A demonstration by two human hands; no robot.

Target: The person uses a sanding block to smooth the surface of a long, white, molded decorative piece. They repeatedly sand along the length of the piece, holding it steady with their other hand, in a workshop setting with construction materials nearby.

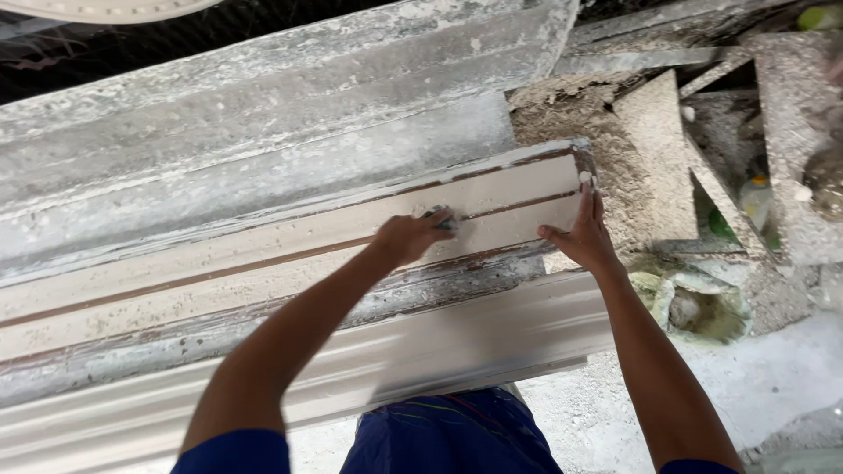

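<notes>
A long pale plaster moulding (263, 254) with stepped grooves and brown lines lies across a dusty workbench. My left hand (408, 235) is closed around a small dark tool (442, 218), pressed against the moulding's upper band near its right end. Fingers spread, my right hand (581, 233) rests flat against the moulding's right end, holding nothing. Both forearms reach up from the bottom of the view, over a second white moulding (457, 342) that lies nearer to me.
A wide grey plaster-caked mould (263, 114) runs behind the moulding. To the right lie crusted boards (654, 149), rubble and a yellowish bottle (757, 197). A pale bucket-like hollow (698, 307) sits lower right. The floor is white with dust.
</notes>
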